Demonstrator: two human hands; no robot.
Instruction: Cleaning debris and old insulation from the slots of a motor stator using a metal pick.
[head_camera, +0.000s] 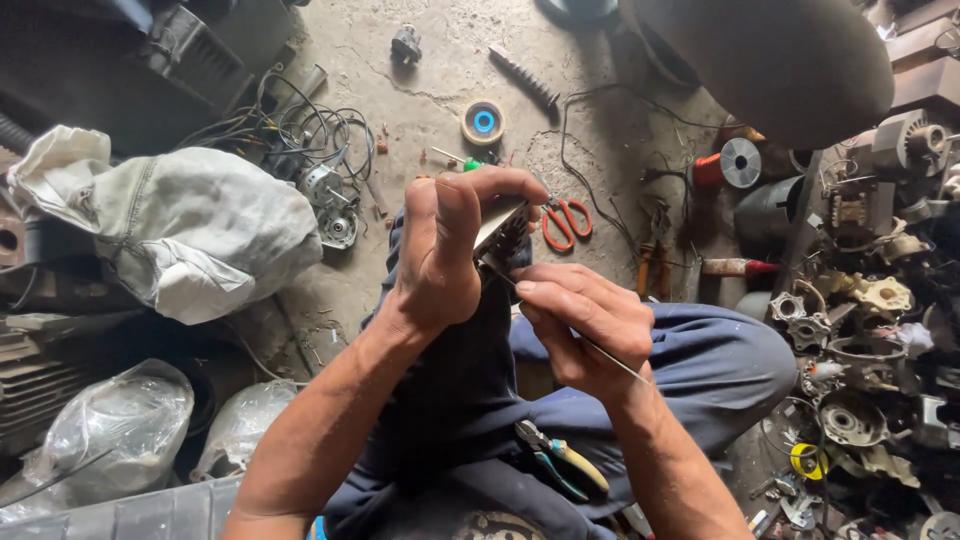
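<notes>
Gripping metal part (500, 228) between hands

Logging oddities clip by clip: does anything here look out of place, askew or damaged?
Mostly clutter: the concrete floor is cracked, with loose wires, red-handled scissors and motor parts strewn about. Pliers lie loose on the person's lap. The left hand grips a small metal part; the right hand holds a thin rod to it.
</notes>
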